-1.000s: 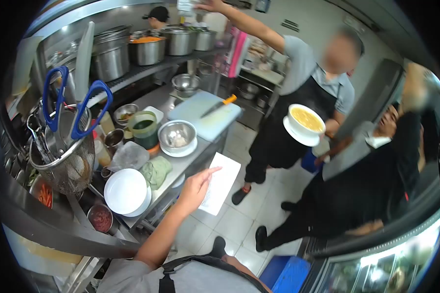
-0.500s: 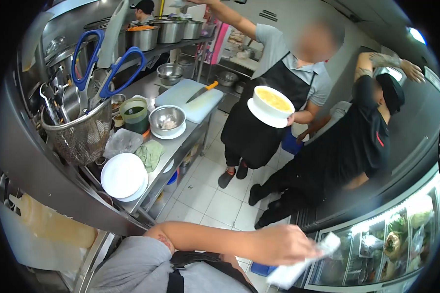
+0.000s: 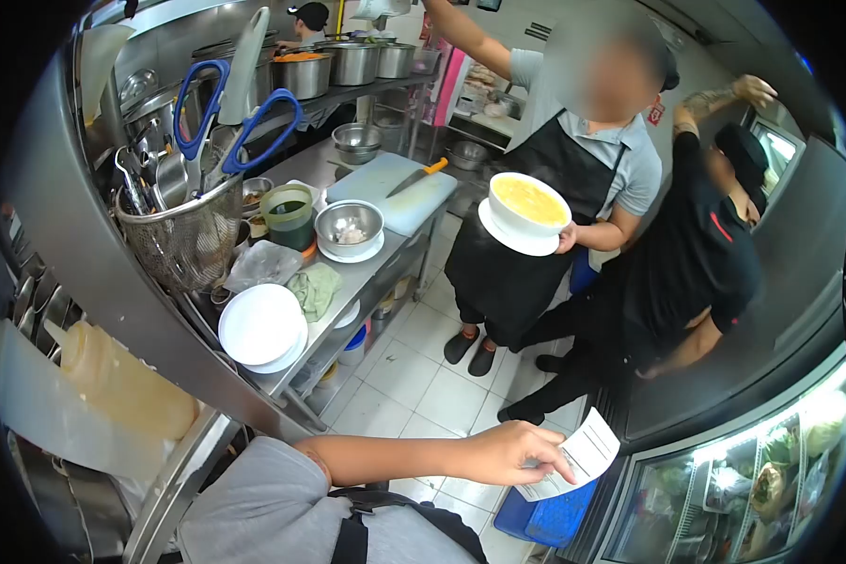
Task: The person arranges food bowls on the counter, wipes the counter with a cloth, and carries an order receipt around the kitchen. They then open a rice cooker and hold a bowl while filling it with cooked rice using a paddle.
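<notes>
My left hand [image 3: 517,453] is closed on a printed paper slip [image 3: 587,449], holding it between thumb and fingers. My forearm reaches across in front of my body, above the tiled floor. The slip curls a little, and several printed lines show on it. A blue bin [image 3: 559,519] is visible below the slip. My right hand is out of view. Ahead stands a co-worker in a black apron [image 3: 512,273], holding a white bowl [image 3: 545,218] of yellow food on a white plate [image 3: 509,241].
On the left, a steel counter [image 3: 334,299] bears stacked white plates [image 3: 258,324], a green cloth [image 3: 315,289], a steel bowl [image 3: 348,226] and a knife [image 3: 418,176] on a cutting board [image 3: 378,179]. A wire basket [image 3: 183,240] holds utensils. Another person in black [image 3: 696,235] stands by a lit glass-door fridge [image 3: 733,489].
My left hand and the slip have risen slightly, and the slip's printed side now faces me. My view has shifted. The person in black has lowered the raised arm a little.
</notes>
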### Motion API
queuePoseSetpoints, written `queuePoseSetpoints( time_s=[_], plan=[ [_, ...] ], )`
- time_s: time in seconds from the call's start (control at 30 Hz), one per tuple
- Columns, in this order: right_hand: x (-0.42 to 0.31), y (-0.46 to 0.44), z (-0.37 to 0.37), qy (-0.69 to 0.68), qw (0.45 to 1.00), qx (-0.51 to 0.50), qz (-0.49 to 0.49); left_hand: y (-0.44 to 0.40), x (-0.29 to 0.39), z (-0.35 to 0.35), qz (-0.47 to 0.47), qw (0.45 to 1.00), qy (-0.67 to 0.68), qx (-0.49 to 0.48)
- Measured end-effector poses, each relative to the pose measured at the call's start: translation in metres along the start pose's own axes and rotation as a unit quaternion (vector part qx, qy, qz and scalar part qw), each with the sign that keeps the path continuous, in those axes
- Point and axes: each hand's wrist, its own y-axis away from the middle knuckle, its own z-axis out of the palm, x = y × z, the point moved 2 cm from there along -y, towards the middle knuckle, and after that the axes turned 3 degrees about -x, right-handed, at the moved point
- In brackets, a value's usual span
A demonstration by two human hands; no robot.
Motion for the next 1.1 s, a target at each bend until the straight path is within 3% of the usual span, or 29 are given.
queuePoseSetpoints(
  time_s=[0.13, 0.27, 0.5, 0.53, 0.57, 0.6, 0.67, 0.7, 0.73, 0.77, 0.83, 0.9, 1.0, 1.03, 1.07, 1.1],
  plan=[
    [0.024, 0.024, 0.014, -0.039, 0.998, 0.033, 0.028, -0.002, -0.008, 0.03, -0.123, 0.99, 0.008, -0.066],
    [0.056, 0.068, 0.035, -0.084, 0.991, 0.081, 0.061, 0.005, -0.024, 0.081, -0.067, 0.997, 0.006, -0.047],
    [0.102, 0.179, 0.081, -0.175, 0.951, 0.218, 0.136, 0.051, -0.045, 0.15, -0.122, 0.987, 0.007, -0.106],
    [0.102, 0.19, 0.083, -0.157, 0.947, 0.232, 0.155, 0.055, -0.047, 0.152, -0.13, 0.988, -0.028, -0.083],
    [0.102, 0.202, 0.085, -0.141, 0.943, 0.245, 0.175, 0.061, -0.066, 0.156, -0.049, 0.997, -0.052, -0.007],
    [0.099, 0.217, 0.086, -0.124, 0.939, 0.254, 0.194, 0.056, -0.061, 0.144, -0.107, 0.99, -0.091, 0.001],
    [0.114, 0.23, 0.102, -0.245, 0.916, 0.207, 0.243, 0.055, -0.089, 0.121, -0.215, 0.959, -0.075, 0.172],
    [0.126, 0.237, 0.119, -0.304, 0.898, 0.179, 0.263, 0.052, -0.102, 0.108, -0.118, 0.947, -0.057, 0.295],
    [0.136, 0.247, 0.131, -0.323, 0.895, 0.157, 0.264, 0.059, -0.129, 0.097, -0.167, 0.922, 0.067, 0.343],
    [0.148, 0.252, 0.142, -0.332, 0.895, 0.145, 0.261, 0.076, -0.153, 0.095, -0.226, 0.893, 0.021, 0.389],
    [0.178, 0.258, 0.172, -0.336, 0.897, 0.137, 0.252, 0.094, -0.156, 0.096, -0.257, 0.898, -0.057, 0.353],
    [0.211, 0.261, 0.21, -0.351, 0.891, 0.136, 0.252, 0.104, -0.16, 0.06, -0.162, 0.864, -0.177, 0.443],
    [0.275, 0.268, 0.295, -0.416, 0.862, 0.15, 0.248, 0.1, -0.106, -0.021, -0.112, 0.748, -0.322, 0.57],
    [0.18, 0.329, 0.205, -0.377, 0.879, 0.215, 0.198, 0.098, -0.109, -0.019, -0.117, 0.734, -0.358, 0.566],
    [0.174, 0.334, 0.216, -0.374, 0.862, 0.253, 0.23, 0.094, -0.123, 0.002, -0.128, 0.758, -0.365, 0.526],
    [0.2, 0.32, 0.253, -0.373, 0.857, 0.204, 0.292, 0.091, -0.143, 0.043, -0.15, 0.82, -0.333, 0.44]
  ],
)
